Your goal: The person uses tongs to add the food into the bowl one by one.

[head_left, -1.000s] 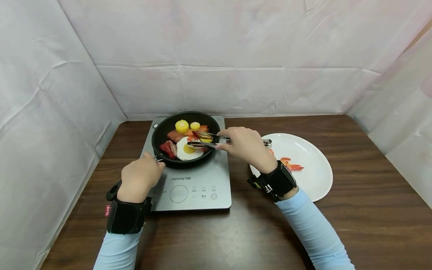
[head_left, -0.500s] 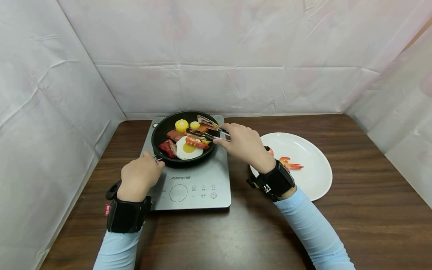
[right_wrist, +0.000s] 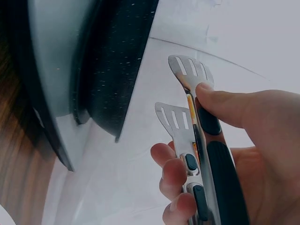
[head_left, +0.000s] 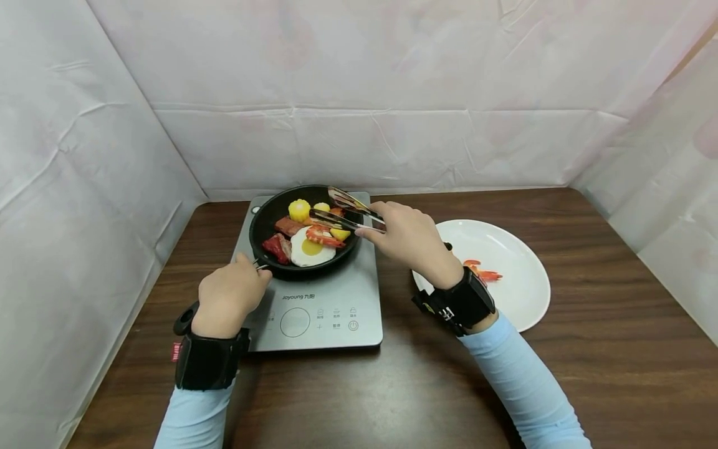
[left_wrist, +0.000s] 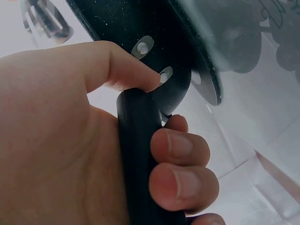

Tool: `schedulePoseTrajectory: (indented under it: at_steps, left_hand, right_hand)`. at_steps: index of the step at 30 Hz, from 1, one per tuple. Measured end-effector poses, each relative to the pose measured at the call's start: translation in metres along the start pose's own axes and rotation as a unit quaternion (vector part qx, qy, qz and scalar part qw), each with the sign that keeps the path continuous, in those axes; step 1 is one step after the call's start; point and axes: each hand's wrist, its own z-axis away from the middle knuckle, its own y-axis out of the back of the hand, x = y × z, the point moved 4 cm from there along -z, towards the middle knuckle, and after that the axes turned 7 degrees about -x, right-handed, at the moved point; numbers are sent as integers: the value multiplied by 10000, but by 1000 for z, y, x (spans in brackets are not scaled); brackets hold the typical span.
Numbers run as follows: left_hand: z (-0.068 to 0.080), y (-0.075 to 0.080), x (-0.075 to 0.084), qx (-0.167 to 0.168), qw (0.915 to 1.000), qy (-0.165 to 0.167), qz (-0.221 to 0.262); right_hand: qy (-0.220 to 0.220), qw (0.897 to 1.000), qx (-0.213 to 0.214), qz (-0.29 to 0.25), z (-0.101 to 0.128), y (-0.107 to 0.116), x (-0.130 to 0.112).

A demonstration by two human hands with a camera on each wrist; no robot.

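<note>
Tongs over pan rim, tips apart.

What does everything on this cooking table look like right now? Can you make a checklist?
Surface: dark brown wooden table, grey induction cooktop on it.
Job's things: black frying pan on the cooktop with fried egg, corn pieces, sausage, shrimp; metal tongs with black grips open over the pan, holding nothing.
Clutter: round white plate with one shrimp.
Hands: left hand grips the pan's black handle; right hand holds the tongs.
Cables: nothing seen.
Surroundings: white sheet walls.
</note>
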Motion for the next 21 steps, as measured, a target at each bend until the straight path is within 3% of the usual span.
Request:
schedulePoseTrajectory:
  at_steps: [11,21]
  left_hand:
    - [-1,-2,-1,-2,10000,-41,1]
    - [-1,-3,4,-7,10000,-46,-84]
  right_hand:
    - [44,9999,-53,-97,11,2,-5]
    - [47,9999,63,-90,18,1,11]
